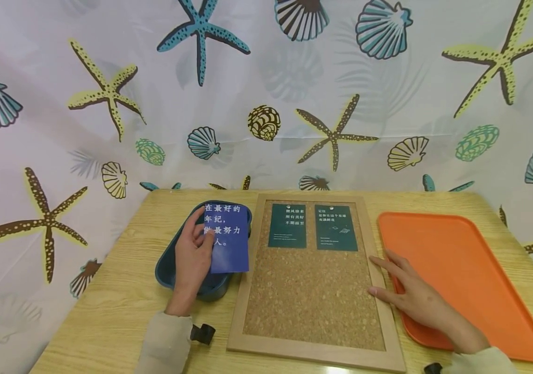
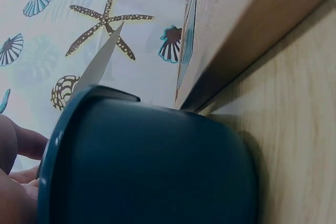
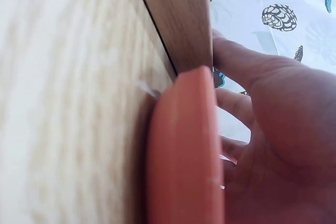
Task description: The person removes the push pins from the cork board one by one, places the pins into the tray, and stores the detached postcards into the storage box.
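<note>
My left hand (image 1: 194, 257) pinches a blue card (image 1: 230, 254) with white Chinese writing, held over a dark blue basin (image 1: 165, 259). In the left wrist view the card (image 2: 98, 65) appears nearly edge-on behind the wall of the basin (image 2: 147, 166). A wood-framed cork board (image 1: 313, 296) lies right of the basin. Two dark green cards, a left one (image 1: 288, 228) and a right one (image 1: 336, 231), hang near its top from pins. My right hand (image 1: 416, 296) rests its thumb and fingertips on the board's right frame, holding nothing; the right wrist view shows this frame (image 3: 181, 19) too.
An orange tray (image 1: 472, 280) lies right of the board, partly under my right hand. Everything stands on a light wooden table (image 1: 103, 306). Behind hangs a white curtain (image 1: 243, 166) printed with starfish and shells.
</note>
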Demonstrator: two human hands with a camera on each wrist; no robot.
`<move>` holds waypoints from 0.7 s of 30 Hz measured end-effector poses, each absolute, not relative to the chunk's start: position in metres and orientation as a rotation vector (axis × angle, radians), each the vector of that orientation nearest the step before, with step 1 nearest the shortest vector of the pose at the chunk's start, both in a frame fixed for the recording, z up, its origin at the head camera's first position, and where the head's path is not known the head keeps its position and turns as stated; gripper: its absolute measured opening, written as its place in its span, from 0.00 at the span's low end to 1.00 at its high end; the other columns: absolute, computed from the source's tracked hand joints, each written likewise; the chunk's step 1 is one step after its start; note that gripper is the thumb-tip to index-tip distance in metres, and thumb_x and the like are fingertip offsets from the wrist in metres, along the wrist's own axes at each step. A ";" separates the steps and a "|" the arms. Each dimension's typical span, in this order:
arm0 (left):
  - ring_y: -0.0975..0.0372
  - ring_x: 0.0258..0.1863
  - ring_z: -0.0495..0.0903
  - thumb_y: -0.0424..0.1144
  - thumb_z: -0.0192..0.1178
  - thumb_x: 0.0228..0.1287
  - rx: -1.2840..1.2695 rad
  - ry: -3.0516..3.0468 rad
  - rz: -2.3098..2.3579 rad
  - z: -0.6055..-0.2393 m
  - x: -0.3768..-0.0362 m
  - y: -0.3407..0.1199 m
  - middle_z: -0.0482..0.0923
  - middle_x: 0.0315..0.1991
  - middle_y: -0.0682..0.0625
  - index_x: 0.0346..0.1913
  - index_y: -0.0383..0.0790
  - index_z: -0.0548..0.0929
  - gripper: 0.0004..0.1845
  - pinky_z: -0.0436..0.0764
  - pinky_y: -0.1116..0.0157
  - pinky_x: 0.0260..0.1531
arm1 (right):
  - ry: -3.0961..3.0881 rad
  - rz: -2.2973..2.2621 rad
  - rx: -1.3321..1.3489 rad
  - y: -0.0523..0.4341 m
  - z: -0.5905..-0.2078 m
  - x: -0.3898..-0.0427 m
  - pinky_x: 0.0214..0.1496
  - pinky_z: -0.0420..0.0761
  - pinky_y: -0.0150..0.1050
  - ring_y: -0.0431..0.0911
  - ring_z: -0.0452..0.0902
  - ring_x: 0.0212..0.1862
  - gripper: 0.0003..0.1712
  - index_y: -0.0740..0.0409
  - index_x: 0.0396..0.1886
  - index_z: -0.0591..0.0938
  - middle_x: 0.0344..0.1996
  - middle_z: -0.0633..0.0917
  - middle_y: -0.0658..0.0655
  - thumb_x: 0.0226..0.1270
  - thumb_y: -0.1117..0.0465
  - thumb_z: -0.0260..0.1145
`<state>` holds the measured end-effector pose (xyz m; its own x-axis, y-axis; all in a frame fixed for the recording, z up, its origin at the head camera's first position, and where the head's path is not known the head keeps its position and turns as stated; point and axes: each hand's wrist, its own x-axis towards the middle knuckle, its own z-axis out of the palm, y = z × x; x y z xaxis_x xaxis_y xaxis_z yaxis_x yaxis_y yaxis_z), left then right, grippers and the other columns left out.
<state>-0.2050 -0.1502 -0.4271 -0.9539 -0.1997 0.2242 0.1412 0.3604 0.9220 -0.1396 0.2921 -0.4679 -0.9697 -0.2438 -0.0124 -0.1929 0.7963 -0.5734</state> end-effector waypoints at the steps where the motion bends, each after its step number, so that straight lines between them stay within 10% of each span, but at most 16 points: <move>1: 0.70 0.22 0.69 0.35 0.55 0.79 0.063 -2.334 -1.615 -0.427 -0.205 -0.151 0.82 0.47 0.42 0.78 0.57 0.68 0.29 0.68 0.70 0.24 | 2.896 -0.911 -0.353 0.292 -0.468 -0.140 0.56 0.80 0.71 0.78 0.63 0.73 0.44 0.52 0.80 0.67 0.80 0.54 0.76 0.71 0.41 0.69; 21: 0.71 0.19 0.67 0.35 0.55 0.79 0.167 -2.357 -1.468 -0.433 -0.212 -0.169 0.85 0.45 0.41 0.75 0.50 0.74 0.25 0.67 0.71 0.21 | 2.899 -0.911 -0.344 0.292 -0.469 -0.140 0.57 0.79 0.72 0.77 0.62 0.73 0.44 0.52 0.80 0.67 0.80 0.54 0.75 0.71 0.41 0.70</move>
